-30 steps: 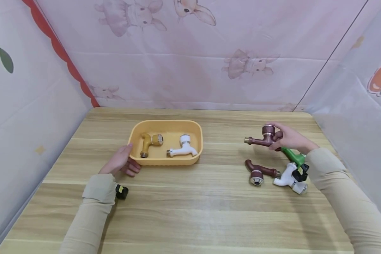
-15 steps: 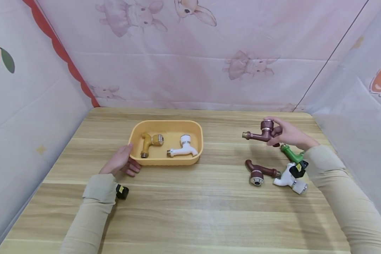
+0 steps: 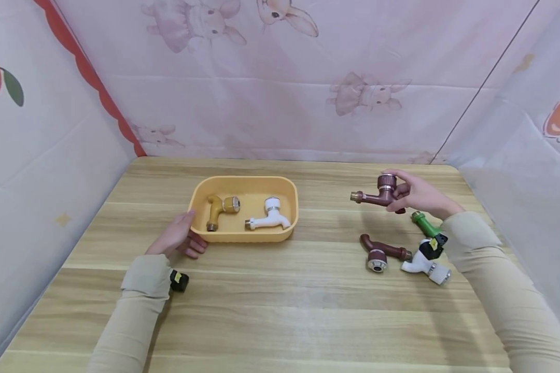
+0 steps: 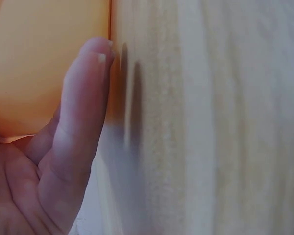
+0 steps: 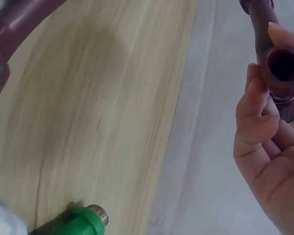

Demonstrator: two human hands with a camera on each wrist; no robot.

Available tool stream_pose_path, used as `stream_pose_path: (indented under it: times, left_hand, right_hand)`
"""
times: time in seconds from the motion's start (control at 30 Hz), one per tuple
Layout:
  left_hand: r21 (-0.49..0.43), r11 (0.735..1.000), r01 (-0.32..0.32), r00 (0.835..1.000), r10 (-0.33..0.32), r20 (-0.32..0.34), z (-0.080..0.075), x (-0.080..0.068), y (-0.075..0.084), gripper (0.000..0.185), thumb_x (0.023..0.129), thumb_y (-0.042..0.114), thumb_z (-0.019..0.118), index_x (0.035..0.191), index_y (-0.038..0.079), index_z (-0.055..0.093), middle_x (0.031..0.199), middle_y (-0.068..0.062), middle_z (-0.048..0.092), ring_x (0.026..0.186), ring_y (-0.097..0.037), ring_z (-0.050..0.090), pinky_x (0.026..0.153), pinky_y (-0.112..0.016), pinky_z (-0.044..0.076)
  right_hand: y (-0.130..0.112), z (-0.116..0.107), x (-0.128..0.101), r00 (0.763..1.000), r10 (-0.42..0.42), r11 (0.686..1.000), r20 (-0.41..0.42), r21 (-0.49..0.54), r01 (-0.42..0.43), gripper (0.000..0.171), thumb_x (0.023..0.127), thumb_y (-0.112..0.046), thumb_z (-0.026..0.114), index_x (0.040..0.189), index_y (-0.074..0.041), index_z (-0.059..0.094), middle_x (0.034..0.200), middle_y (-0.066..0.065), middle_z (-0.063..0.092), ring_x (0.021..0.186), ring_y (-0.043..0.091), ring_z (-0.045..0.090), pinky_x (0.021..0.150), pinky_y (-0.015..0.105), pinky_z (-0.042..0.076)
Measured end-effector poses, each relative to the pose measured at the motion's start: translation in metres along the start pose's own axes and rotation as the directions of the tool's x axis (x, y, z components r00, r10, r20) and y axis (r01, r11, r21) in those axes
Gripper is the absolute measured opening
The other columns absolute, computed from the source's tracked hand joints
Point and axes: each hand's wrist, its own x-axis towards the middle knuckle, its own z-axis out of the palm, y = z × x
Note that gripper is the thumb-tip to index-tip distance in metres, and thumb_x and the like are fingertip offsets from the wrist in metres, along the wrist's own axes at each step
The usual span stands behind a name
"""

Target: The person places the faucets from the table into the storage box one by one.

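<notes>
My right hand (image 3: 422,196) holds a maroon tap (image 3: 385,192) above the table, fingers at its ribbed knob and thumb lower on the body. Its brass-threaded end points left; in the right wrist view the round spout mouth (image 5: 284,66) shows beside the fingers. My left hand (image 3: 179,235) rests at the near left corner of a yellow tray (image 3: 242,238), thumb by the rim. Straight fingers (image 4: 81,107) lie along the tray's outer wall in the left wrist view. Inside the tray are a mustard-yellow tap (image 3: 216,212) and a white tap (image 3: 268,217).
A second maroon tap (image 3: 386,250), a white tap (image 3: 420,263) and a green tap (image 3: 424,224) lie close together on the wooden table (image 3: 280,311), near the right forearm. The sleeve partly covers the green one. Printed cloth walls (image 3: 280,119) stand behind and at both sides.
My right hand has raised the maroon tap and carried it a little left, uncovering more of the green tap. The left hand and the tray have stayed put.
</notes>
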Motion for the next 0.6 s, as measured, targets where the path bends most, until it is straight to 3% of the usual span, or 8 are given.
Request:
stream_pose_path:
  times: [0.2, 0.6]
  left_hand:
    - [-0.005, 1.000, -0.001, 1.000, 0.001, -0.002, -0.001, 0.000, 0.000, 0.064, 0.098, 0.046, 0.011, 0.124, -0.011, 0.024, 0.072, -0.016, 0.061, 0.062, -0.027, 0.063, 0.059, -0.045, 0.056]
    - [0.002, 1.000, 0.009, 1.000, -0.009, 0.003, -0.001, -0.001, 0.000, 0.067, 0.097, 0.048, 0.011, 0.118, -0.012, 0.032, 0.074, -0.017, 0.061, 0.063, -0.028, 0.063, 0.060, -0.045, 0.056]
  right_hand:
    - [-0.005, 0.005, 0.009, 1.000, -0.019, 1.000, 0.003, 0.024, 0.018, 0.095, 0.068, 0.000, 0.075, 0.143, -0.012, 0.020, 0.085, 0.015, 0.060, 0.072, 0.019, 0.058, 0.066, 0.032, 0.052]
    - [-0.016, 0.015, 0.019, 0.999, -0.043, 0.998, 0.008, 0.050, 0.043, 0.096, 0.067, 0.002, 0.075, 0.144, -0.015, 0.020, 0.085, 0.015, 0.059, 0.074, 0.019, 0.057, 0.068, 0.033, 0.052]
